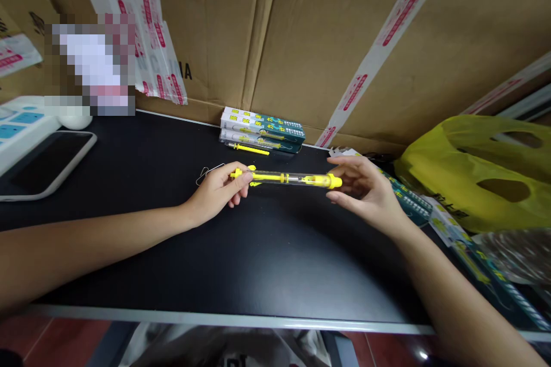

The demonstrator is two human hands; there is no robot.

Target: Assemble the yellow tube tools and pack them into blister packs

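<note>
Pinching a clear tube (pixel 293 179), the left hand (pixel 220 188) faces the right hand (pixel 371 190), spread around one yellow end.

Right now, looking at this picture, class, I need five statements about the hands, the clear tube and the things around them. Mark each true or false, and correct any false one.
1. The left hand holds the clear tube near one end. True.
2. The tube stands upright. False: it is held lengthwise, running across the picture.
3. The right hand is clenched in a fist. False: it is open at the tube's other end.
4. A thin yellow rod lies in front of the stacked boxes. True.
5. The yellow plastic bag is at the picture's left. False: it is at the right.
</note>
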